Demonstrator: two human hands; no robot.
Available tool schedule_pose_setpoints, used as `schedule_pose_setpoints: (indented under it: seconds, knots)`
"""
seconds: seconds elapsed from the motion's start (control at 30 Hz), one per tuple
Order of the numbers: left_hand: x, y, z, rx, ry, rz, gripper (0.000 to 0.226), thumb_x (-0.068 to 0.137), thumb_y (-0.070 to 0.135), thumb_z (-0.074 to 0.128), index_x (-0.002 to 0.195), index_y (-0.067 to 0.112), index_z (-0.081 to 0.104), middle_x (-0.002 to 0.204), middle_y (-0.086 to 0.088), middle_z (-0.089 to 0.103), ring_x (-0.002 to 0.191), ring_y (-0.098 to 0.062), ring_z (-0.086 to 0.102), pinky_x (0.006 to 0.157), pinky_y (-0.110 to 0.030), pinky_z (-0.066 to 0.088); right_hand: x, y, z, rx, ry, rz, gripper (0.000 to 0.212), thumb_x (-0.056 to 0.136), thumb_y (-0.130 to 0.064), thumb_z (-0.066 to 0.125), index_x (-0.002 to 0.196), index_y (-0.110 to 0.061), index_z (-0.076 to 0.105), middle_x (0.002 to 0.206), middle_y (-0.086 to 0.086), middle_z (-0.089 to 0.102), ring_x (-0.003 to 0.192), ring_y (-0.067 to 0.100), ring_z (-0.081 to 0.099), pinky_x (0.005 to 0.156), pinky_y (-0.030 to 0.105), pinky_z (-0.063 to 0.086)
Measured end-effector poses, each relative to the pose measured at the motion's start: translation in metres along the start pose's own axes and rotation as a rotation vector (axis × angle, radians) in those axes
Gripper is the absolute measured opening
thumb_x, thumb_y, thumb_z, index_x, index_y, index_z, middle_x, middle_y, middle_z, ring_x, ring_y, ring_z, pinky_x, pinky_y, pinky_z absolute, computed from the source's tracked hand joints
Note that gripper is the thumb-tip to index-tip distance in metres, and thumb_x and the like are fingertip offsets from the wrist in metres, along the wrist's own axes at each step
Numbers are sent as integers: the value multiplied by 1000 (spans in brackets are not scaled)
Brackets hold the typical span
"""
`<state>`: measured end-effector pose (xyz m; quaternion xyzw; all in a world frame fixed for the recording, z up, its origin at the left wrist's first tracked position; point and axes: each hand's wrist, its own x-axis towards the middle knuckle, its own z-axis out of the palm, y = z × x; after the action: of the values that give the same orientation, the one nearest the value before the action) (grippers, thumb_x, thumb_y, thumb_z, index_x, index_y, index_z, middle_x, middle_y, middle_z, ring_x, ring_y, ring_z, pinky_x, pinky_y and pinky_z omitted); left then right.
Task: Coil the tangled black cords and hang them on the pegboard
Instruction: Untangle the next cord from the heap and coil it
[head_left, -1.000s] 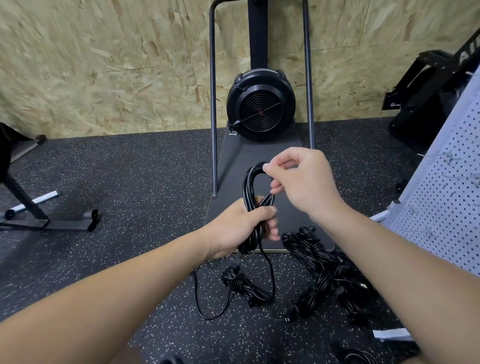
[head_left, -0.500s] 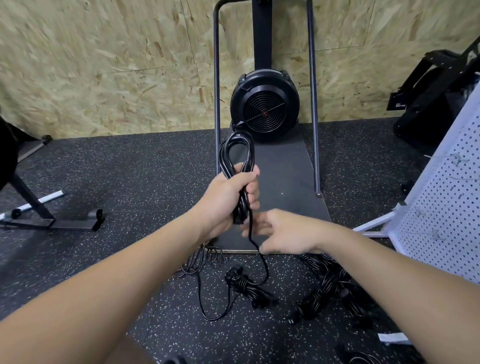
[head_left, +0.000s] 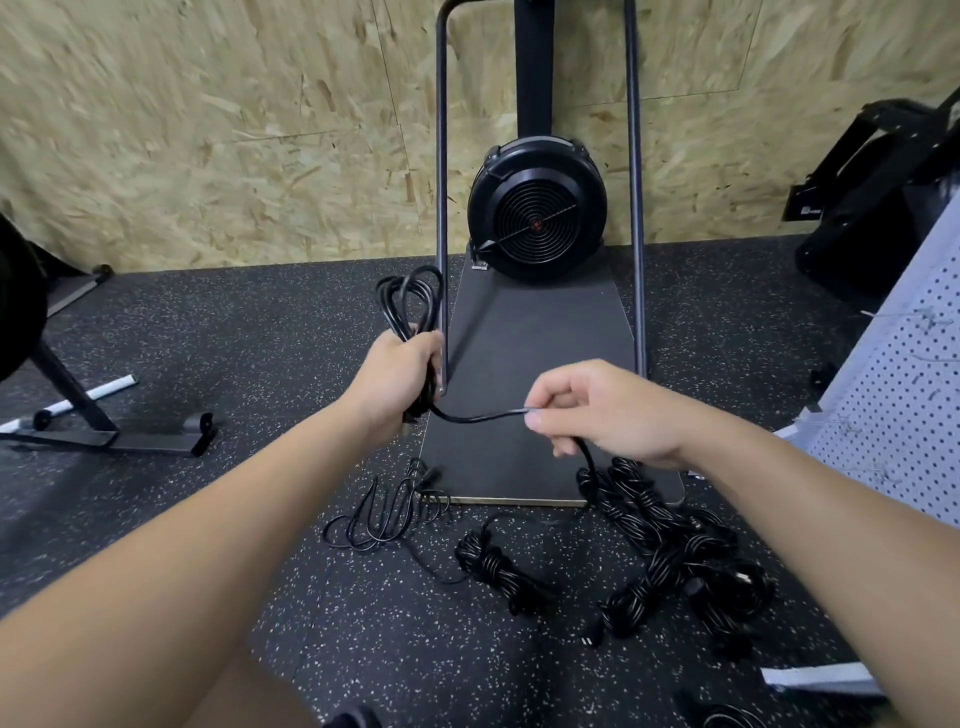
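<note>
Gripping a bundle of loops of the black cord (head_left: 410, 304), the left hand (head_left: 397, 382) is holding the coil upright, its loops rising above the fist toward twelve o'clock. From the bottom of that fist a free length of the same cord is running toward three o'clock to the right hand (head_left: 602, 410), which is pinching it between thumb and forefinger while the other fingers are curling loosely around it. Below that hand the cord is dropping toward six o'clock into a pile of cords (head_left: 670, 551) lying on the speckled floor (head_left: 218, 332). At seven o'clock from the pile a small wound bundle (head_left: 496, 569) is lying, and farther toward nine o'clock a loose thin cable (head_left: 384, 514) is sprawling. At three o'clock the white pegboard (head_left: 904, 410) is leaning. At twelve o'clock a black fan machine (head_left: 537, 221) is standing against the wall.
</note>
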<state>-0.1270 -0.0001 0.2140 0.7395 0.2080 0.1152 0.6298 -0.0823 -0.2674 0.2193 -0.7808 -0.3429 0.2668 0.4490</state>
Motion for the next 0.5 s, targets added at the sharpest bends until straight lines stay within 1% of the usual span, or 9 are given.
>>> schedule_pose_setpoints:
  seconds: [0.03, 0.07, 0.1, 0.17, 0.23, 0.27, 0.33, 0.4, 0.5]
  knots:
    - [-3, 0, 1, 50, -36, -1, 34, 104, 31, 63, 72, 20, 60, 65, -6, 54, 58, -22, 47, 62, -35, 35, -2, -7, 0, 43, 10, -62, 13, 106, -24, 72, 101, -12, 75, 82, 16, 72, 70, 20, 60, 80, 37, 55]
    - [-9, 2, 4, 53, -81, -18, 35, 104, 43, 67, 77, 22, 62, 67, -3, 54, 60, -21, 45, 61, -34, 36, -2, -12, 2, 86, 23, -108, 14, 106, -22, 72, 101, -10, 76, 84, 15, 73, 69, 22, 57, 78, 37, 55]
    - [-16, 5, 7, 41, -129, -45, 38, 101, 56, 71, 83, 23, 64, 69, 1, 53, 59, -19, 44, 59, -33, 36, -2, -16, 5, 130, 47, -129, 14, 106, -20, 72, 101, -8, 76, 83, 11, 73, 66, 24, 52, 70, 37, 52]
    - [-32, 9, 16, 28, -253, -111, 55, 89, 79, 71, 90, 24, 65, 69, 5, 50, 56, -14, 41, 54, -29, 32, 1, -20, 9, 201, 142, -119, 14, 106, -20, 73, 99, -9, 79, 82, 6, 74, 58, 22, 42, 56, 36, 35]
    - [-48, 10, 29, 20, -419, -148, 55, 86, 82, 71, 85, 28, 67, 73, 5, 45, 59, -12, 37, 54, -30, 26, 4, -24, 9, 174, 274, -97, 17, 104, -21, 75, 94, -11, 82, 75, 5, 73, 50, 17, 39, 52, 30, 29]
    - [-56, 11, 34, 30, -499, -134, 45, 92, 73, 74, 81, 30, 67, 74, 5, 44, 60, -12, 37, 55, -30, 25, 5, -25, 9, 130, 336, -93, 20, 102, -25, 78, 88, -11, 82, 69, 5, 71, 48, 16, 41, 51, 29, 31]
    - [-64, 12, 41, 80, -623, -89, 26, 99, 36, 79, 75, 33, 69, 74, 8, 48, 60, -8, 40, 57, -29, 27, 5, -29, 10, -9, 470, -84, 35, 90, -39, 88, 73, -11, 76, 57, 2, 68, 47, 14, 48, 51, 30, 38]
    - [-63, 10, 44, 140, -657, -69, 33, 94, 10, 80, 77, 35, 69, 72, 15, 56, 60, -3, 49, 62, -29, 35, 5, -30, 16, -167, 570, -61, 52, 81, -53, 91, 64, -9, 68, 51, -5, 64, 47, 10, 51, 53, 33, 46]
    - [-59, 4, 44, 120, -584, -46, 27, 95, 1, 72, 83, 22, 60, 71, 10, 54, 59, -7, 50, 60, -28, 40, 6, -24, 23, -196, 632, -18, 53, 81, -62, 86, 66, -13, 70, 56, -7, 69, 56, 15, 65, 64, 44, 61]
